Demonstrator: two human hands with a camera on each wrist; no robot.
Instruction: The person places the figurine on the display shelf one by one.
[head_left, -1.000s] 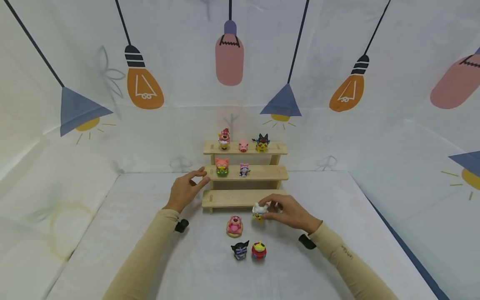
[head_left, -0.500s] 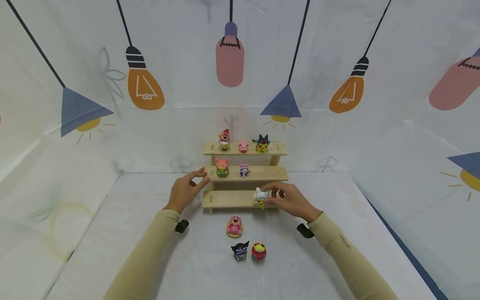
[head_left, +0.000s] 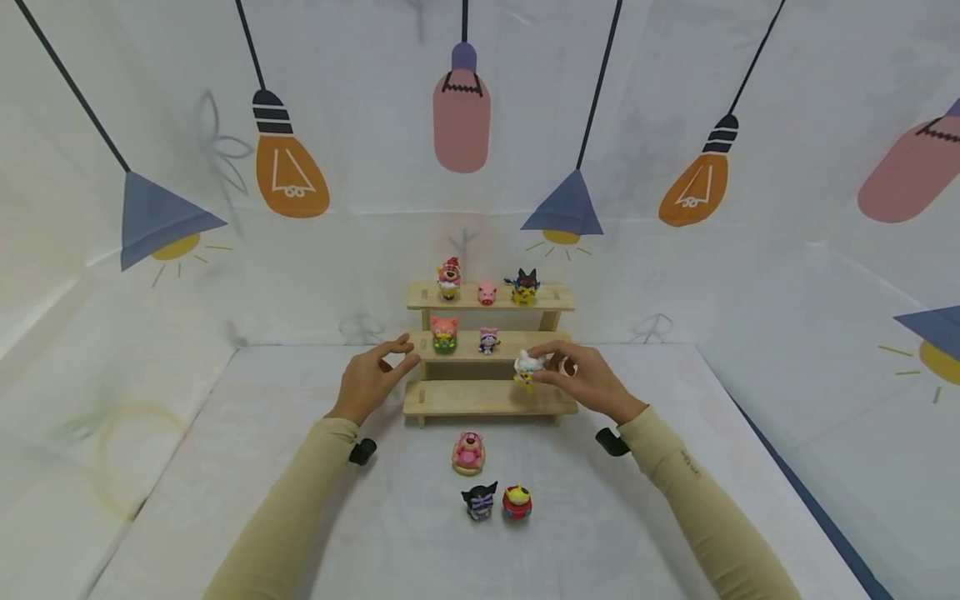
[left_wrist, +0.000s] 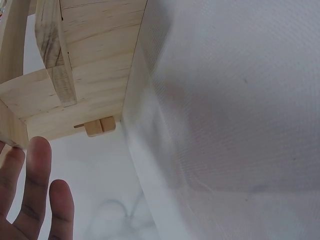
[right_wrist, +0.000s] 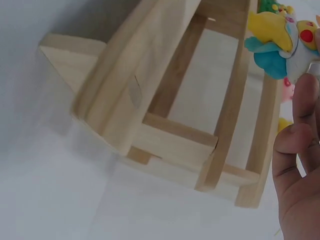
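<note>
A three-tier wooden display stand [head_left: 491,398] stands on the table in the head view. My left hand [head_left: 369,383] holds the left end of its middle tier between thumb and forefinger; the left wrist view shows other fingers [left_wrist: 37,175] extended below, the thumb hidden. My right hand [head_left: 588,379] pinches a small figurine [head_left: 527,367] with a white top and yellow below, just in front of the middle tier's right part. In the right wrist view this figurine [right_wrist: 280,42] also shows blue and red parts. A pink cat-like figurine [head_left: 444,335] and a small purple-white figurine [head_left: 489,340] occupy the middle tier.
On the top tier are a red-hatted bear figurine [head_left: 448,279], a pink pig [head_left: 487,292] and a yellow figurine with dark ears [head_left: 525,287]. In front of the stand sit a pink bear [head_left: 468,454], a black-eared figurine [head_left: 480,502] and a red-yellow one [head_left: 517,502].
My right hand has lifted the white-and-yellow figurine from near the table, past the bottom tier, up to the middle tier's height. My left hand has stayed at the stand's left end.
</note>
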